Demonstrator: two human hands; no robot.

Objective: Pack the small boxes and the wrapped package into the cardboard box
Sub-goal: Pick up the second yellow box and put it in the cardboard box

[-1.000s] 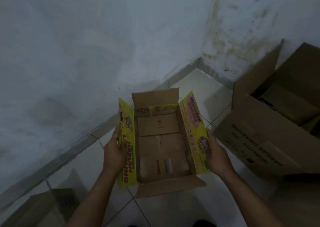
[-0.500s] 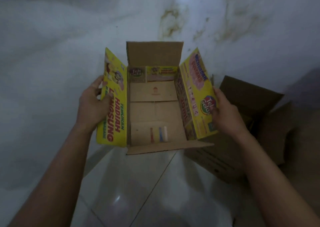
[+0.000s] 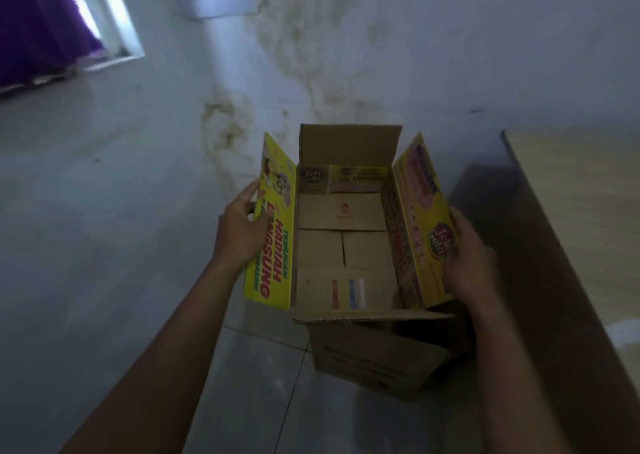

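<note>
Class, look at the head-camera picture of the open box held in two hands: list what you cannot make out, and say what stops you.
Head view only:
1. Wrapped package: none visible; the small boxes cover the floor of the box.
2. Print on the lower cardboard box: too dim and blurred.
3. Left hand fingertips: hidden behind the yellow flap.
4. Table: cut off by the right edge.
5. Whether the box rests on anything: hidden by the box itself.

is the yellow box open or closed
Open. All four flaps of the yellow box stand spread; the left hand and right hand grip the side flaps, small boxes visible inside.
</note>
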